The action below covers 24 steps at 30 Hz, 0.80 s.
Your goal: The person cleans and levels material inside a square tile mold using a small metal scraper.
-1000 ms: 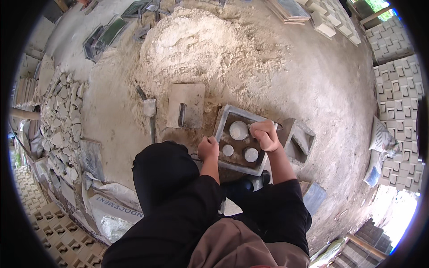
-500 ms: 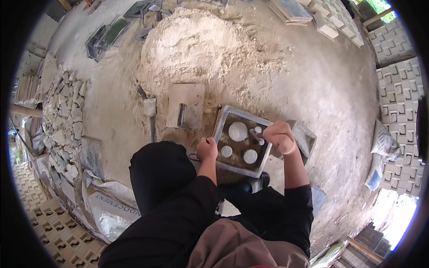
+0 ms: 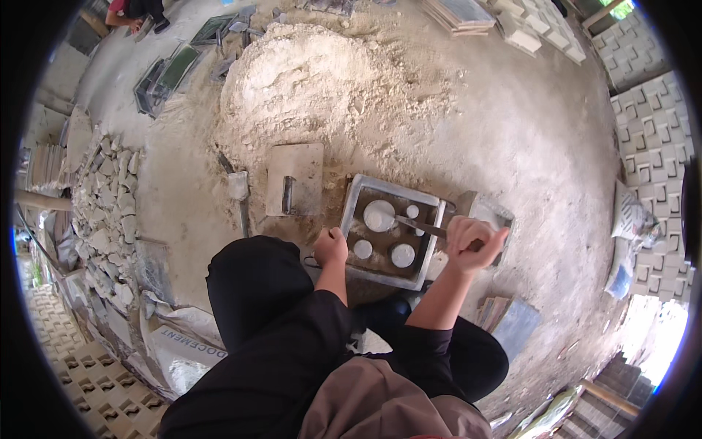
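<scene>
A square metal mould (image 3: 387, 279) with a raised grey rim lies on the floor in front of me. Inside it, brown sandy material surrounds several pale round discs, the largest a white disc (image 3: 379, 216). My right hand (image 3: 472, 245) is closed at the mould's right edge around a narrow flat-bladed tool (image 3: 424, 225). The blade points left across the rim, its tip at the large disc's edge. My left hand (image 3: 330, 247) is a closed fist by the mould's left side; what it grips, if anything, is hidden.
A board with a handle (image 3: 296, 179) lies left of the mould, beside a hammer-like tool (image 3: 239, 186). Beyond is a pale powder heap (image 3: 292, 80). A grey tray (image 3: 504, 219) sits to the right, rubble (image 3: 106, 205) far left. Another person (image 3: 139, 13) is at the top left.
My right hand has shifted right and toward me, and its tool now lies tilted over the rim, pointing left at the large disc. My left hand stays by the mould. The view has shifted slightly.
</scene>
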Each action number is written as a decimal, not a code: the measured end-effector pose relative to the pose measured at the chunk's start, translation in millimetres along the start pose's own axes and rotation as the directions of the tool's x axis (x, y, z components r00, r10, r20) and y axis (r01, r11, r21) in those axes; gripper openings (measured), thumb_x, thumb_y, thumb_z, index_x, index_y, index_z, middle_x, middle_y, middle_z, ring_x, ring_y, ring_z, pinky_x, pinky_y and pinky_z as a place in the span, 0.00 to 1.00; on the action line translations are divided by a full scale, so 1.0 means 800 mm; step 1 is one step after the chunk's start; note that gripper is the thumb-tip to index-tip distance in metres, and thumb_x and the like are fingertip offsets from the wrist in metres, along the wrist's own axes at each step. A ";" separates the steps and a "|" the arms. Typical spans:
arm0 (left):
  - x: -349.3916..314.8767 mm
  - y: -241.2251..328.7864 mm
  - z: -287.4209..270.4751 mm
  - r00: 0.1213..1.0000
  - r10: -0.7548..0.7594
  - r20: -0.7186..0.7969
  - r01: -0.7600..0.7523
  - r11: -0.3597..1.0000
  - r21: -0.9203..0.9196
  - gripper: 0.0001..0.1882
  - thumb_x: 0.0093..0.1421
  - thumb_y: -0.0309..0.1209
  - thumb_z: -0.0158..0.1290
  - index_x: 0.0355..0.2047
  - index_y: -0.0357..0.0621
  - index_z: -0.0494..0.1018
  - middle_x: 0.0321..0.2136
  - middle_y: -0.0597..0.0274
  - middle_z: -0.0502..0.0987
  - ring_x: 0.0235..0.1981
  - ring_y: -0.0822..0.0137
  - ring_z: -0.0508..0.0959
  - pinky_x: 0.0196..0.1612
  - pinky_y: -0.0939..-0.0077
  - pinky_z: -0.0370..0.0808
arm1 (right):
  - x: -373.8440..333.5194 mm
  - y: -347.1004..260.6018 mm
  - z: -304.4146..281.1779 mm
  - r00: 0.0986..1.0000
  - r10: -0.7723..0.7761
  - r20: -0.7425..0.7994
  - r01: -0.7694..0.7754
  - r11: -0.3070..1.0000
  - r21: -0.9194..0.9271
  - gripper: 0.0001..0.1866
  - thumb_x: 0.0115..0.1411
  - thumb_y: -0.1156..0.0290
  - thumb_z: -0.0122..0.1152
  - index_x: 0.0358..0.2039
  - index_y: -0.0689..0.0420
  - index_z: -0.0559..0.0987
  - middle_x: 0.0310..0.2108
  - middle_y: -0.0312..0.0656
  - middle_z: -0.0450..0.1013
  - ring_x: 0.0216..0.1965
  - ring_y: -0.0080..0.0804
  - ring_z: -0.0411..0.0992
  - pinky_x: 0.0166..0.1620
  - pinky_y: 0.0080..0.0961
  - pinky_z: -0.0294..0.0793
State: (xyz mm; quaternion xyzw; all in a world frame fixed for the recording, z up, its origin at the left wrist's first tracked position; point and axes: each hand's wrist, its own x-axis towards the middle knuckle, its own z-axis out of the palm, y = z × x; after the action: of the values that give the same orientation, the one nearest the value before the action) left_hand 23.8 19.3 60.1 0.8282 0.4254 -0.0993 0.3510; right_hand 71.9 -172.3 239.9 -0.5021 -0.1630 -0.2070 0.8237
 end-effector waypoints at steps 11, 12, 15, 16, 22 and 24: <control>0.002 -0.001 0.004 1.000 -0.005 0.028 0.006 1.000 -0.030 0.19 0.52 0.41 0.37 0.27 0.39 0.71 0.29 0.44 0.74 0.35 0.42 0.72 0.38 0.52 0.67 | -0.008 0.019 -0.017 0.993 -0.060 0.098 0.068 0.995 -0.077 0.31 0.53 0.49 0.52 0.03 0.56 0.58 0.03 0.33 0.55 0.06 0.23 0.53 0.12 0.20 0.48; 0.003 -0.002 0.003 0.999 -0.003 0.034 0.004 1.000 -0.025 0.19 0.52 0.41 0.37 0.27 0.39 0.71 0.29 0.44 0.74 0.35 0.42 0.72 0.38 0.52 0.67 | -0.008 0.022 -0.017 0.993 -0.048 0.109 0.059 0.994 -0.095 0.31 0.53 0.50 0.52 0.03 0.57 0.58 0.03 0.33 0.54 0.06 0.23 0.53 0.12 0.20 0.47; 0.010 -0.013 0.007 0.999 0.033 -0.032 -0.033 0.999 0.002 0.19 0.52 0.41 0.37 0.27 0.39 0.71 0.29 0.44 0.74 0.35 0.42 0.72 0.38 0.53 0.67 | -0.016 0.040 -0.022 0.990 0.105 0.094 -0.083 0.975 -0.207 0.29 0.51 0.55 0.55 0.02 0.58 0.57 0.03 0.33 0.53 0.06 0.23 0.51 0.13 0.21 0.45; 0.009 -0.011 0.009 0.999 0.033 -0.026 -0.033 0.999 -0.002 0.18 0.53 0.41 0.37 0.27 0.40 0.71 0.29 0.45 0.74 0.34 0.43 0.72 0.38 0.52 0.67 | -0.011 0.040 -0.025 0.985 0.119 0.128 -0.096 0.981 -0.170 0.29 0.51 0.56 0.56 0.03 0.58 0.57 0.03 0.33 0.53 0.07 0.24 0.51 0.13 0.21 0.45; 0.004 -0.007 0.004 1.000 0.014 -0.012 -0.014 1.000 -0.013 0.19 0.52 0.41 0.37 0.27 0.40 0.71 0.29 0.45 0.74 0.34 0.43 0.72 0.38 0.53 0.67 | 0.006 0.016 -0.010 0.979 -0.009 0.205 0.028 0.996 -0.090 0.27 0.49 0.60 0.56 0.02 0.58 0.58 0.04 0.33 0.54 0.07 0.24 0.50 0.14 0.21 0.46; 0.011 -0.016 0.008 0.999 0.031 -0.032 -0.031 0.999 -0.007 0.19 0.53 0.42 0.37 0.27 0.41 0.71 0.28 0.46 0.75 0.33 0.43 0.73 0.38 0.52 0.68 | -0.005 0.024 -0.016 0.985 0.056 0.161 -0.039 0.994 -0.104 0.27 0.49 0.59 0.56 0.02 0.57 0.58 0.03 0.33 0.54 0.07 0.24 0.52 0.13 0.20 0.48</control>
State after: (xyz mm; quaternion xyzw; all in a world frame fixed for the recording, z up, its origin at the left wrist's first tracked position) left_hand 19.9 25.7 45.4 0.8348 0.4183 -0.0792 0.3489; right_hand 78.8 -174.9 217.5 -0.5618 -0.2075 -0.1533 0.7861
